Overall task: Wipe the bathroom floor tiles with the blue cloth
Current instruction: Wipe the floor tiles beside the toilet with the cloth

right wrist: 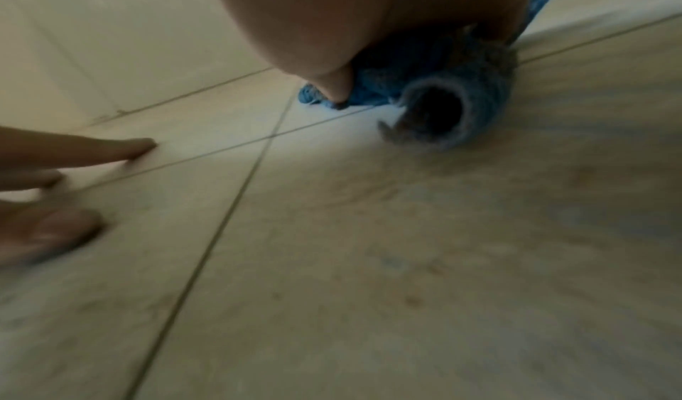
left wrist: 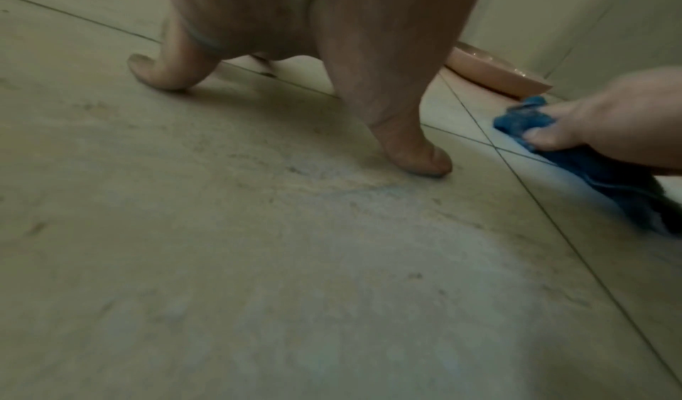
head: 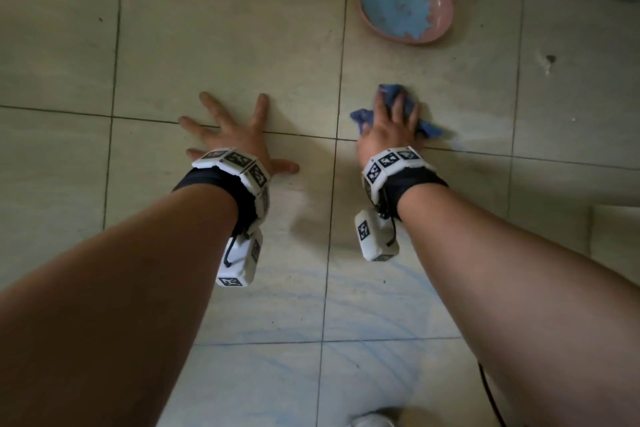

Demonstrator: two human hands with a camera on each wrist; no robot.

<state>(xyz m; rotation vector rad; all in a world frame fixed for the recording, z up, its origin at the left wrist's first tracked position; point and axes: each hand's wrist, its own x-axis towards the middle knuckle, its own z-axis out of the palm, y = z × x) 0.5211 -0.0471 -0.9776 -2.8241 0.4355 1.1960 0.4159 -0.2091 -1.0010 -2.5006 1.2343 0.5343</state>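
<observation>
Left hand point(head: 235, 135) splayed on the floor tiles point(head: 225, 28), I'm pressing my flat right hand point(head: 389, 128) onto the blue cloth point(head: 431, 130).

The left grip point(left wrist: 314, 27) is spread over the floor point(left wrist: 258, 260), with its thumb point(left wrist: 413, 155) and one outer fingertip point(left wrist: 155, 73) planted on a pale tile. To its right, across a grout line point(left wrist: 553, 219), the right grip point(left wrist: 620, 120) presses its fingers on a bunched blue cloth point(left wrist: 598, 173). Beyond the cloth, a pink basin point(left wrist: 494, 71) sits on the floor by the wall point(left wrist: 590, 12). Faint bluish smears point(left wrist: 361, 193) mark the tile just below the thumb.
</observation>
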